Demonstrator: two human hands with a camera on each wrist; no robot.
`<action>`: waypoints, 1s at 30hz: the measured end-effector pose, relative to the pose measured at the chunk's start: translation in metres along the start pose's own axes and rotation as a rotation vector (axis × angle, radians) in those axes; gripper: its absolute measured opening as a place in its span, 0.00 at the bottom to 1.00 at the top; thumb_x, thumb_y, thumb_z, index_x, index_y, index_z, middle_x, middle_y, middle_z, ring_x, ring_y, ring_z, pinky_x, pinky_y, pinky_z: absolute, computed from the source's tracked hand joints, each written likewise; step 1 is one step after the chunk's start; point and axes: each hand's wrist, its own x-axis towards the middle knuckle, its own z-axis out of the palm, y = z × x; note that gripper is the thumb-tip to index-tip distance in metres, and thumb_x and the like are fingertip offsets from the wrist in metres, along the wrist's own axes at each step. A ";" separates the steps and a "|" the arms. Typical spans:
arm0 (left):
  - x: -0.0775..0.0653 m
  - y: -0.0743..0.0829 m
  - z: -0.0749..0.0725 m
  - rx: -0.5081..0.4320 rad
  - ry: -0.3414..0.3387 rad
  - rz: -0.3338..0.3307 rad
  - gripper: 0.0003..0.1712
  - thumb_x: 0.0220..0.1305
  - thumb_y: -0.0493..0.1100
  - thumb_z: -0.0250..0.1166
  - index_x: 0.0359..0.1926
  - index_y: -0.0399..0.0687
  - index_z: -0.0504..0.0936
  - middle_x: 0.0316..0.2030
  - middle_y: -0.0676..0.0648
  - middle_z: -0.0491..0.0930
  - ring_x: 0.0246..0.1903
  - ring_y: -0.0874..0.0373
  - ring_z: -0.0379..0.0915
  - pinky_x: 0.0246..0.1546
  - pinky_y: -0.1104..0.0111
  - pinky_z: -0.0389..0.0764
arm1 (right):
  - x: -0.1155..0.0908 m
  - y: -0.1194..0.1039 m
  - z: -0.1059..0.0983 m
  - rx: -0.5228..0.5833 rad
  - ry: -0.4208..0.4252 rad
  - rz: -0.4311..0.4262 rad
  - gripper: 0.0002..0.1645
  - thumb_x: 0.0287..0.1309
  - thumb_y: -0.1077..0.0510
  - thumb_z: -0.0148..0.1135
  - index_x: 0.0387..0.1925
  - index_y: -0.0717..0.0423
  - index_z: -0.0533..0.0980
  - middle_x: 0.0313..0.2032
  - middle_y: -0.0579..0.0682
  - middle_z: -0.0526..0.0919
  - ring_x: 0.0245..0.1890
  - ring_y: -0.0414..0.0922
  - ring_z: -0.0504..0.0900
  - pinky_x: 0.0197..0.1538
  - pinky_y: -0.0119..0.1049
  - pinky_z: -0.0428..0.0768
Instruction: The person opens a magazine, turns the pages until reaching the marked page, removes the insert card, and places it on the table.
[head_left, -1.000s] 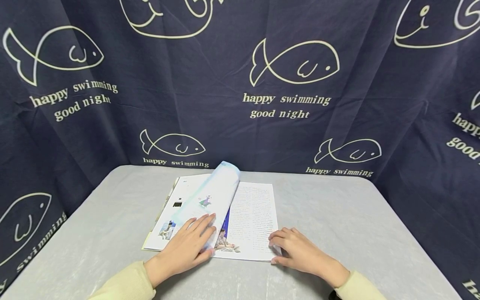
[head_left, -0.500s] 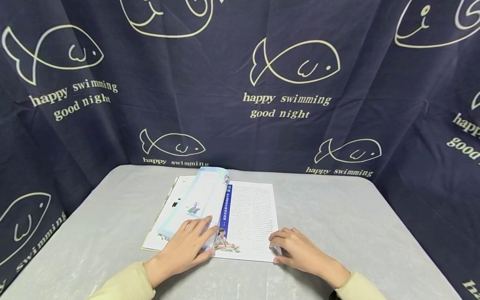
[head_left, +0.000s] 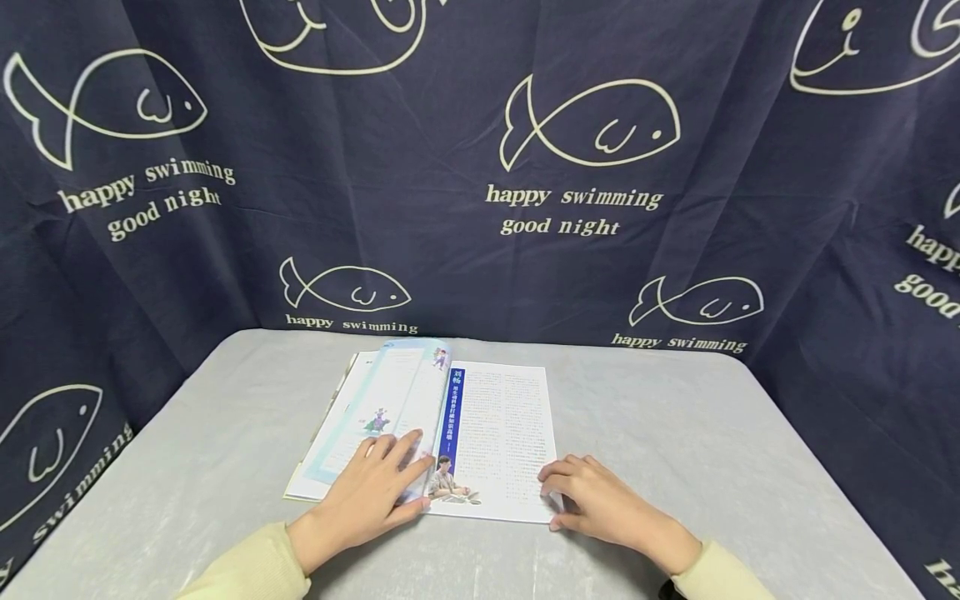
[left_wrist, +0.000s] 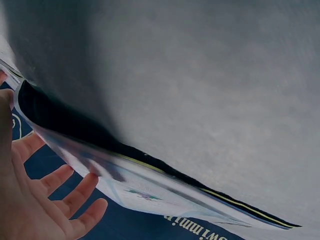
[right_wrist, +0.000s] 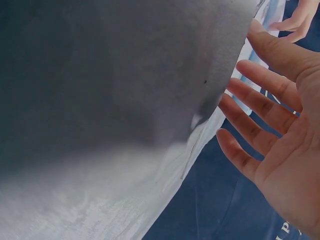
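Note:
An open magazine [head_left: 510,433] lies on the table, its right page showing columns of text, a blue title strip and a picture of a seated person. On the left, a pale blue bordered page [head_left: 408,379] bulges up near the spine. My left hand [head_left: 371,483] rests with spread fingers on the lower part of that page, thumb by the bottom edge near the spine. Slightly bent fingers of my right hand [head_left: 600,500] touch the lower right edge of the magazine, the thumb by its corner. In the right wrist view, the right fingers [right_wrist: 265,102] extend loosely at the paper's edge.
The grey table [head_left: 712,433] has rounded far corners. Behind and around it hangs a dark blue curtain [head_left: 450,167] printed with fish outlines and words. Pale yellow sleeves [head_left: 255,567] cover both forearms.
The raised page has dropped leftward and lies flatter, uncovering the blue title strip on the right page. My left fingers have shifted slightly left; the right hand stays almost still.

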 end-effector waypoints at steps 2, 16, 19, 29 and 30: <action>0.000 0.000 0.000 0.001 0.004 0.006 0.29 0.57 0.66 0.54 0.54 0.58 0.73 0.60 0.43 0.67 0.50 0.49 0.65 0.50 0.53 0.65 | 0.000 0.000 -0.001 0.003 -0.004 -0.001 0.15 0.38 0.48 0.70 0.31 0.48 0.78 0.42 0.43 0.80 0.41 0.40 0.75 0.42 0.36 0.69; 0.001 0.000 0.001 -0.002 0.019 0.023 0.28 0.56 0.65 0.55 0.51 0.55 0.74 0.59 0.43 0.68 0.53 0.47 0.65 0.53 0.52 0.65 | 0.001 0.000 -0.001 0.027 0.015 -0.027 0.02 0.47 0.56 0.64 0.27 0.48 0.80 0.37 0.40 0.82 0.38 0.37 0.76 0.41 0.34 0.71; 0.001 0.000 0.001 -0.004 0.024 0.031 0.28 0.56 0.65 0.55 0.51 0.55 0.75 0.58 0.43 0.68 0.53 0.48 0.65 0.53 0.52 0.65 | 0.002 0.001 0.000 0.030 0.022 -0.036 0.02 0.48 0.56 0.63 0.26 0.48 0.80 0.35 0.40 0.82 0.37 0.36 0.77 0.41 0.34 0.72; 0.002 -0.001 0.002 -0.007 0.024 0.057 0.28 0.56 0.65 0.55 0.49 0.52 0.75 0.57 0.44 0.70 0.55 0.48 0.66 0.53 0.52 0.65 | 0.004 0.002 0.001 0.006 0.125 -0.108 0.02 0.48 0.57 0.63 0.23 0.48 0.80 0.31 0.38 0.82 0.33 0.34 0.76 0.39 0.31 0.72; 0.002 0.000 0.002 -0.006 0.024 0.058 0.28 0.56 0.65 0.55 0.49 0.52 0.75 0.56 0.44 0.70 0.55 0.48 0.66 0.53 0.52 0.65 | 0.004 0.002 0.001 0.003 0.133 -0.113 0.02 0.47 0.57 0.63 0.23 0.48 0.80 0.30 0.37 0.81 0.33 0.34 0.76 0.39 0.30 0.71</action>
